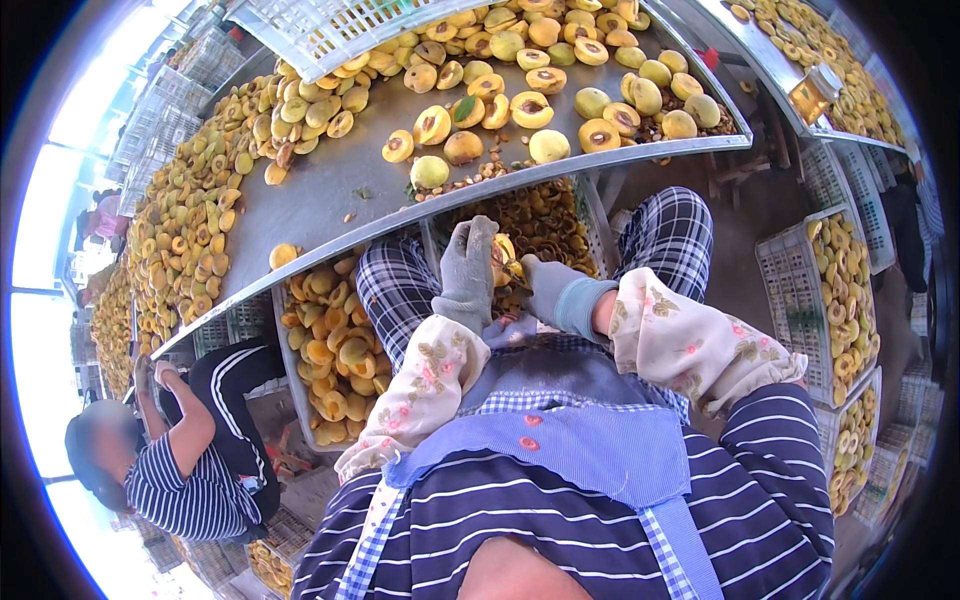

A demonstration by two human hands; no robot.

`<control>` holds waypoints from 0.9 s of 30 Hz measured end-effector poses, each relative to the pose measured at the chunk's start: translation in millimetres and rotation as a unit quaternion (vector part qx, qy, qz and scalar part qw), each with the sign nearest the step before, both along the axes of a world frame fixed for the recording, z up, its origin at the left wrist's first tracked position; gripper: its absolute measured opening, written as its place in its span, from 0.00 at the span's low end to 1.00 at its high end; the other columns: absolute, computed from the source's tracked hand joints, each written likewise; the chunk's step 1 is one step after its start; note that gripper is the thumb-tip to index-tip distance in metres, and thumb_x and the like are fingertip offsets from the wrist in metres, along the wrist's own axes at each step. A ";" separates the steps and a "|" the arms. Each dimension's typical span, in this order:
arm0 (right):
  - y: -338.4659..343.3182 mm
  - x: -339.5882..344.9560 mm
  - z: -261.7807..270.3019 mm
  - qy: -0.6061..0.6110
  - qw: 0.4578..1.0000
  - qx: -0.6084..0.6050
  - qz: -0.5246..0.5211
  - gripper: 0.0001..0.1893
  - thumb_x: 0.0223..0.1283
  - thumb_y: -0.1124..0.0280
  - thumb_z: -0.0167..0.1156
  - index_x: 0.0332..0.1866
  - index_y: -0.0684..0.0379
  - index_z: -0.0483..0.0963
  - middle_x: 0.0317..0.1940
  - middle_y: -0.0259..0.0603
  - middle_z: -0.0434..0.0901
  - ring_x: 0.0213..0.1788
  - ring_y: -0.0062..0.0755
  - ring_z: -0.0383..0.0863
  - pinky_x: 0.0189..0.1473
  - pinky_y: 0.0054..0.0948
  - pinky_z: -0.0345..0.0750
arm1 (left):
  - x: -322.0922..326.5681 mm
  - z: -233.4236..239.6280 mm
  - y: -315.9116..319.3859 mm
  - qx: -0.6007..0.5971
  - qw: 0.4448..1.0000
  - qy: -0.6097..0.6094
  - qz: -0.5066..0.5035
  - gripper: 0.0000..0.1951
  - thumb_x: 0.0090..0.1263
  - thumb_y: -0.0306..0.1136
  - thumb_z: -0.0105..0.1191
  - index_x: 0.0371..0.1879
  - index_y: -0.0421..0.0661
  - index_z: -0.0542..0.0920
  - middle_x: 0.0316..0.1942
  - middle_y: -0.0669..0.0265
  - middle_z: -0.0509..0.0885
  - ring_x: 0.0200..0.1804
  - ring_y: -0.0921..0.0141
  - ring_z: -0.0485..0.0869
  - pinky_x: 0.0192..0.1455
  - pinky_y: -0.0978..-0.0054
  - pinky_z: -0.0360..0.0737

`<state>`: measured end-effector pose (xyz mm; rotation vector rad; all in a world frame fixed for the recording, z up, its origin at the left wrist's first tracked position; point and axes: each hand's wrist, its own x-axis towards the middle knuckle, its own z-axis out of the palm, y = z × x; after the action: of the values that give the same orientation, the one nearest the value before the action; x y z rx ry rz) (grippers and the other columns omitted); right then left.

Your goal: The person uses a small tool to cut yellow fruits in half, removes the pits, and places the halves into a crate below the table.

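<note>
My left hand [466, 271], in a grey work glove, holds a cut yellow peach [501, 249] over my lap. My right hand [559, 292], also gloved, is closed at the fruit's near side. It grips what looks like a small hand tool [516, 271], whose tip meets the peach; my fingers hide its handle. Below and beyond my hands, between my knees, a crate holds many pitted peach pieces [551, 217]. On the metal table [300, 202] ahead lie halved peaches [531, 110], with loose pits [480, 178] along its near edge.
A white plastic crate [322, 34] sits at the table's far side. Beside my left leg stands a crate of peach halves [334, 352]; stacked filled crates [795, 300] are at right. A co-worker [195, 465] sits at left. A jar [816, 94] stands on another table.
</note>
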<state>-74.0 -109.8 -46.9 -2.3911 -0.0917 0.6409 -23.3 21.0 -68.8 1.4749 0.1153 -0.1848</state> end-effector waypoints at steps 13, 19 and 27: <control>1.5 1.2 23.4 0.021 0.998 0.051 0.041 0.22 0.52 0.64 0.56 0.50 0.65 0.65 0.35 0.57 0.77 0.40 0.51 0.79 0.42 0.34 0.75 | 11.5 5.4 9.1 -0.014 0.993 0.057 -0.107 0.17 0.67 0.44 0.50 0.35 0.39 0.78 0.34 0.63 0.81 0.36 0.72 0.79 0.40 0.78 0.77; -8.1 7.2 11.6 0.108 0.982 0.154 -0.004 0.14 0.52 0.69 0.55 0.43 0.63 0.66 0.22 0.38 0.73 0.16 0.26 0.73 0.15 0.26 0.72 | -10.7 11.2 -9.0 -0.159 0.987 0.034 -0.012 0.15 0.64 0.37 0.56 0.45 0.44 0.74 0.34 0.73 0.76 0.36 0.80 0.73 0.42 0.84 0.72; -42.6 8.9 27.8 0.535 0.691 0.484 -0.049 0.07 0.62 0.72 0.47 0.27 0.53 0.64 0.13 0.21 0.57 0.13 0.07 0.56 0.11 0.09 0.52 | 11.6 27.0 14.3 -0.038 0.956 0.049 -0.288 0.12 0.67 0.35 0.51 0.43 0.42 0.77 0.34 0.66 0.83 0.30 0.80 0.75 0.36 0.85 0.72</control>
<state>-65.1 -152.4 -19.1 -0.7670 0.1708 1.3912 -11.7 35.3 -41.9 1.3906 -0.2452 -0.7268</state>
